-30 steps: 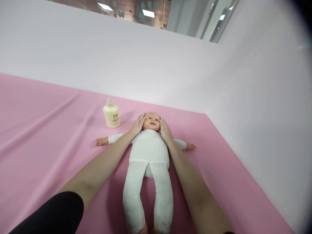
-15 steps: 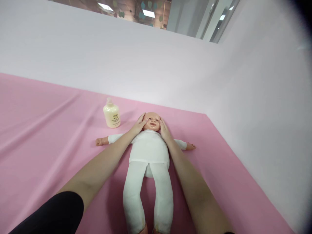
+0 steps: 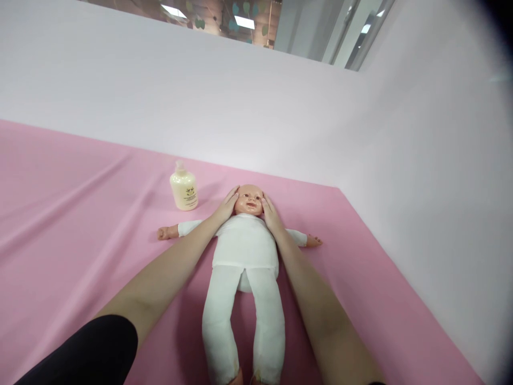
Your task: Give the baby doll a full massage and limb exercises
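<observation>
A baby doll (image 3: 245, 243) with a white cloth body lies face up, its arms spread and legs toward me. My left hand (image 3: 227, 207) lies along the left side of the doll's head, fingers stretched out toward its top. On the opposite side, my right hand (image 3: 271, 212) rests against the head in the same way, fingers extended. The head sits between both palms, and neither hand is wrapped around anything. My forearms pass over the doll's arms, hiding part of each.
A pale yellow pump bottle (image 3: 184, 190) stands upright beyond the doll's arm on the left. Pink sheeting (image 3: 100, 214) with a few creases covers the surface. White walls (image 3: 224, 107) rise at the back and right, with a window opening above.
My left thumb has shifted off the doll's cheek, back toward the side of the head. My right hand has barely moved; the doll and bottle are where they were.
</observation>
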The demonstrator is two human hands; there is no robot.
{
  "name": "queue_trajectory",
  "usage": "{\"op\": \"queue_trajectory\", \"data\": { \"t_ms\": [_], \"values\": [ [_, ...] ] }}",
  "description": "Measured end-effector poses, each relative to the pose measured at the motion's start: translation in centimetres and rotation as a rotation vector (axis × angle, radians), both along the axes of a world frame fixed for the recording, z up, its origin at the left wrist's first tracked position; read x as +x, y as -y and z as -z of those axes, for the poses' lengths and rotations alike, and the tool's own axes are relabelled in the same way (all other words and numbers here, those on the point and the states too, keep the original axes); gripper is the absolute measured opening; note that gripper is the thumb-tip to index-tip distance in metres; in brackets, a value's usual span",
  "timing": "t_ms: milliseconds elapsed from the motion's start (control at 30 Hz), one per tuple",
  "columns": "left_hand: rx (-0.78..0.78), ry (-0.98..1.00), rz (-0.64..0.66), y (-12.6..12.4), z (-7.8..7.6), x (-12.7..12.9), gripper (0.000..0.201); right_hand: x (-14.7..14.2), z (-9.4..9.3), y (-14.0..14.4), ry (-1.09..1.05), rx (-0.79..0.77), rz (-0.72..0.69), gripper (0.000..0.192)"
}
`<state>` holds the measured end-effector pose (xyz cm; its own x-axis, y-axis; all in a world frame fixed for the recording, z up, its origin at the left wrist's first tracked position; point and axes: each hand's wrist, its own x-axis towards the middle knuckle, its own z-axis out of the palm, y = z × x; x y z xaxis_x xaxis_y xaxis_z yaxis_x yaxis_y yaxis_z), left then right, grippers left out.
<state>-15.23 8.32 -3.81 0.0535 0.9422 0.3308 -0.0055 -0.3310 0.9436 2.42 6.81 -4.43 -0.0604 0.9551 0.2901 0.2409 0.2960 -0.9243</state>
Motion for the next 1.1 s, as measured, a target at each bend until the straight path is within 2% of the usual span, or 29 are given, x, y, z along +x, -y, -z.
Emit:
{"op": "queue_trajectory", "data": {
  "t_ms": [167,400,567,733,967,1100],
  "values": [
    [-0.001,0.050,0.010,-0.3,0.4,0.0,0.055,-0.1,-0.7,0.5,-0.045,-0.027,0.021,0.069],
    [-0.005,0.193,-0.005,-0.6,0.6,0.0,0.042,0.0,-0.8,0.4,-0.075,0.024,0.009,0.066],
    [0.001,0.163,-0.006,-0.3,0.2,0.0,0.041,0.0,-1.0,0.5,-0.060,0.025,0.020,0.065],
    [0.020,0.054,-0.006,0.1,-0.2,-0.2,0.050,-0.2,-1.5,1.0,-0.045,0.035,0.009,0.070],
    [0.052,-0.108,0.069,0.5,-0.4,-1.1,0.077,-0.2,-2.0,1.6,-0.020,0.019,-0.044,0.079],
    [0.025,-0.084,0.079,0.6,-0.4,-1.0,0.075,-0.2,-2.1,1.7,-0.008,0.005,-0.008,0.073]
  ]
}}
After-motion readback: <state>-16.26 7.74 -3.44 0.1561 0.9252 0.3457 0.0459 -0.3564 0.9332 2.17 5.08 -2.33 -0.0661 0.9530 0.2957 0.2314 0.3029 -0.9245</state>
